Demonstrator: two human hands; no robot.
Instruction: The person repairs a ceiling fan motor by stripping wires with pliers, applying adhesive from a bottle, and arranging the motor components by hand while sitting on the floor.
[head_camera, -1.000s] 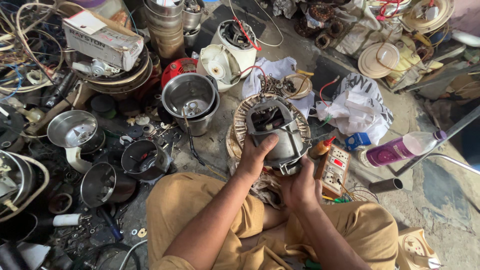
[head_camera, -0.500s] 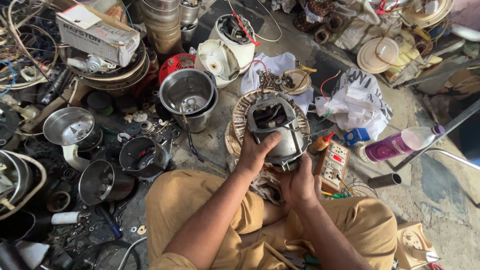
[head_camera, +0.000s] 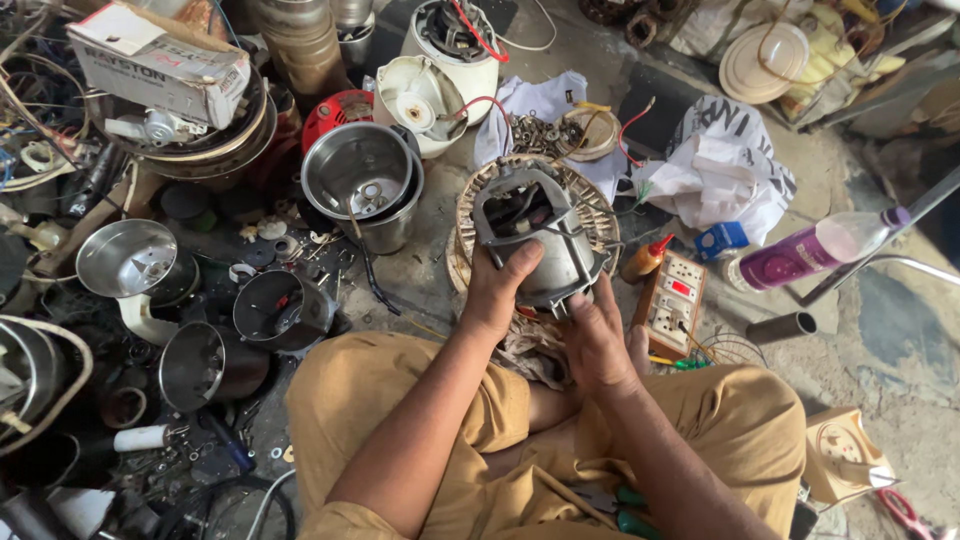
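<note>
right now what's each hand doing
Left hand: closed on the grey motor housing.
Right hand: holding the housing's lower edge.

The left hand (head_camera: 505, 290) has slid its thumb higher up the grey motor housing (head_camera: 535, 235), while the right hand (head_camera: 598, 340) has shifted slightly beneath its lower edge.

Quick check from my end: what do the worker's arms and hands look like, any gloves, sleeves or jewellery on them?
Both are bare: no gloves on the left hand or the right hand, and no sleeves show on either forearm up to the bottom edge of the view. I see no watch, ring or bracelet. The only clothing in view is loose mustard-brown trousers over the crossed legs.
</note>
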